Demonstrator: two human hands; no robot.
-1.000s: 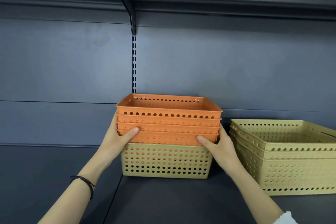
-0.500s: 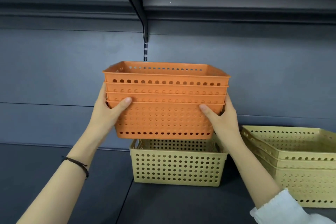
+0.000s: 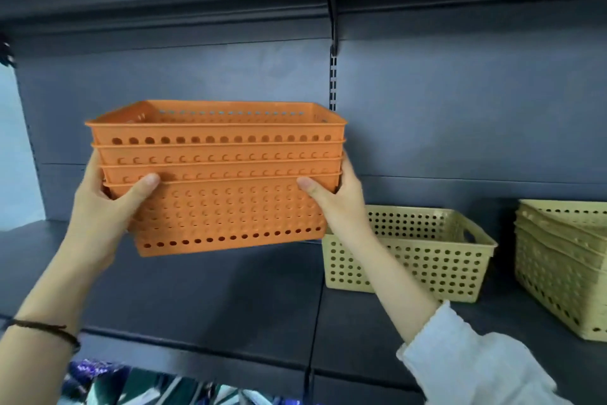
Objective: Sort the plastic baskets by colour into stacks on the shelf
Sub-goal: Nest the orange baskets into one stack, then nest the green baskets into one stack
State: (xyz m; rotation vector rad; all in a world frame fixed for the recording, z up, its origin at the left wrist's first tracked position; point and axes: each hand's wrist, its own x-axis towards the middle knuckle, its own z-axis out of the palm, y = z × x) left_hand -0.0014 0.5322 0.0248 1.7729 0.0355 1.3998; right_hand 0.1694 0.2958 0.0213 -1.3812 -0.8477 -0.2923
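Both hands clamp the orange basket stack (image 3: pixel 223 174) in mid-air, left hand (image 3: pixel 105 204) and right hand (image 3: pixel 338 204) at its ends; right of it, a yellow basket (image 3: pixel 427 260) sits on the shelf (image 3: pixel 213 299).

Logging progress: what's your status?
Both hands, left and right, grip orange stack, held above shelf. Single yellow basket at right. Nothing blocking.

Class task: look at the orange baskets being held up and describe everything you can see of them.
The orange baskets are four matching rectangular tubs nested into one stack, their rims showing as stepped bands. They look like smooth plastic, with rows of round holes through the walls. The stack is held in the air above the dark shelf, slightly tilted, touching nothing but the hands: the left hand and right hand clasp its two ends, thumbs across the front wall. Nothing shows inside the top basket.
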